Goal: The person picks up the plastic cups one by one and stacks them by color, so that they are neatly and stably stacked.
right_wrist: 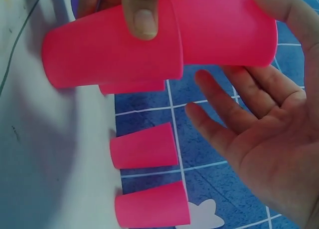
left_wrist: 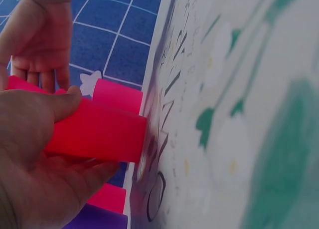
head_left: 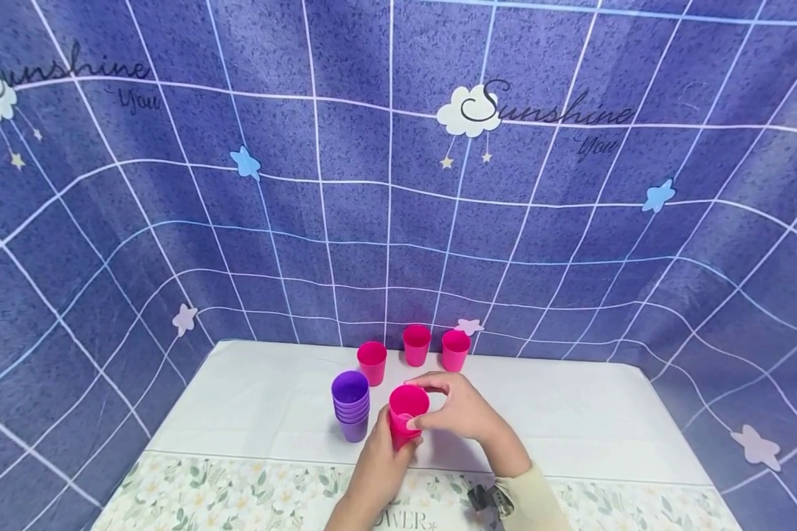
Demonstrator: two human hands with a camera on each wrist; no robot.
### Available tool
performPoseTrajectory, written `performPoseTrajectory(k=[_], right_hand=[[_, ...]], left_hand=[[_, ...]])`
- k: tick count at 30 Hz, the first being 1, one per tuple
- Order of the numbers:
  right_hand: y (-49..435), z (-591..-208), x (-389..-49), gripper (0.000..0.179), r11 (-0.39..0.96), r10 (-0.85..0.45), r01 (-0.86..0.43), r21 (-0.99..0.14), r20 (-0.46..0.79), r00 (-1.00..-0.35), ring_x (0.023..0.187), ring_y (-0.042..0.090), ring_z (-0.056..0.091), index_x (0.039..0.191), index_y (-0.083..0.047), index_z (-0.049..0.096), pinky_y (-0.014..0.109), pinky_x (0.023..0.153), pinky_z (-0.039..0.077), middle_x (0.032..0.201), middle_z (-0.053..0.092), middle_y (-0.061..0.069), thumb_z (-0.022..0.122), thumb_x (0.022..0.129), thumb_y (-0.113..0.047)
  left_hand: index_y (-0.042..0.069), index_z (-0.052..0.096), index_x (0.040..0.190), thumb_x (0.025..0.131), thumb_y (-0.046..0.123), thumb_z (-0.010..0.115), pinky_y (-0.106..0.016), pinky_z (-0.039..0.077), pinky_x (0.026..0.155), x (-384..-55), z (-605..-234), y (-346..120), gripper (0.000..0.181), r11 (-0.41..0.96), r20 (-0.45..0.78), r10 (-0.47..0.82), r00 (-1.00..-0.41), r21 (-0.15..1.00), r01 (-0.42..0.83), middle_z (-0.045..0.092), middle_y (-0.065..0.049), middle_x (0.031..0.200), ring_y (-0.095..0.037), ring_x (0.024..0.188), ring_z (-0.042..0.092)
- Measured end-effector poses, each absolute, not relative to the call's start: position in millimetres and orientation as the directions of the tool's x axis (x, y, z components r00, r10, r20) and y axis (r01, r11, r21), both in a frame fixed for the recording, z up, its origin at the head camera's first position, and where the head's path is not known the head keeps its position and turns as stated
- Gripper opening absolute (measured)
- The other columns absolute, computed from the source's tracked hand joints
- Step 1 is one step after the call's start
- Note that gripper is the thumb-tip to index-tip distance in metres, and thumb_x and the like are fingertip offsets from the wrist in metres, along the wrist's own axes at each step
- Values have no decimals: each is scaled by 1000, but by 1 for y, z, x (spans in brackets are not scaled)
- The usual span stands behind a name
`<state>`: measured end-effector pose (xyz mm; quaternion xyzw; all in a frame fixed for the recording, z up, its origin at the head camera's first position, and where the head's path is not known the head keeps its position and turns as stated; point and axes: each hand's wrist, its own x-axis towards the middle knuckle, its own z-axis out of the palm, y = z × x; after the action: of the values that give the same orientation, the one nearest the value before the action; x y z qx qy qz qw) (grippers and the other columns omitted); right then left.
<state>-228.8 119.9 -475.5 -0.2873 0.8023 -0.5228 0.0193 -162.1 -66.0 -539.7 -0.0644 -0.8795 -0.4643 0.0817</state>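
Note:
My left hand (head_left: 380, 472) grips a lower pink cup (right_wrist: 104, 54) near the table, its thumb along the cup's side. A second pink cup (right_wrist: 229, 34) sits partway inside that one, with its upper part standing out of the rim. At the top of this upper cup, my right hand (head_left: 463, 410) holds the rim between thumb and fingers, and some of its other fingers stand apart from the cup in the right wrist view. Just left of both hands stands a nested stack of purple cups (head_left: 353, 420), mouths up.
Three single pink cups stand mouth up farther back: a left one (head_left: 372, 363), a middle one (head_left: 416, 345) and a right one (head_left: 455, 351). White cloth (head_left: 571, 420) covers the table, with a floral strip at the front edge. Behind hangs a blue grid-patterned curtain (head_left: 345, 214).

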Motion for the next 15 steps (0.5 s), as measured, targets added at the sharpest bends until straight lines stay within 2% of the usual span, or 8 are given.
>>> performPoseTrajectory(k=[3,6,11,15], right_hand=[[121,-480,-231,54,297,-491,-449,-843,269,-829,113,15,73,124,-21,78,38,101,61,114,80,-2,96,73,-22],[121,-483,-232,52,294,-505,-482,-825,294,-812,113,13,70,121,-20,80,34,99,61,117,78,-1,96,71,-20],[122,-485,-233,53,286,-523,-489,-824,293,-800,114,14,67,120,-16,81,42,103,59,119,75,3,96,68,-17],[122,-488,-235,57,315,-526,-453,-834,244,-814,114,12,66,121,-17,81,47,106,57,120,73,1,97,67,-19]], left_hand=[[7,44,152,96,28,78,-58,54,112,-160,-538,-66,69,558,209,42,-977,806,196,68,-18,140,-37,132,67],[6,44,151,95,28,79,-59,54,111,-159,-537,-66,69,559,213,40,-976,805,199,69,-19,139,-38,131,67],[6,44,151,96,31,78,-57,55,110,-160,-538,-66,69,560,216,39,-976,804,201,69,-21,139,-37,130,68],[7,44,152,98,32,76,-56,55,111,-161,-538,-67,68,559,202,45,-978,807,192,68,-22,140,-38,131,67]])
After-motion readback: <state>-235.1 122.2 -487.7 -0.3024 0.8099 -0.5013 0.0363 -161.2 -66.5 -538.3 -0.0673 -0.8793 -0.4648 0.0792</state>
